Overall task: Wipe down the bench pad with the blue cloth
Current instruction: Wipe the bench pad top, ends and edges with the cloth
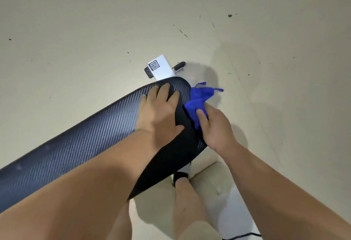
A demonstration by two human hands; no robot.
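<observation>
Two hands: left hand [159, 110], fingers straight, steadies the seemingly firm black textured bench pad [76, 148]; right hand [216, 127] pinches the limp blue cloth [199, 97].

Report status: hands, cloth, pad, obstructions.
Left hand flat on the bench pad, steadying. Right hand grips the blue cloth against the pad's side edge near its end. White frame with QR label beyond the end, not on the pad.

Bare floor [76, 21] around the pad [76, 144]; white frame [162, 69] at its far end.
</observation>
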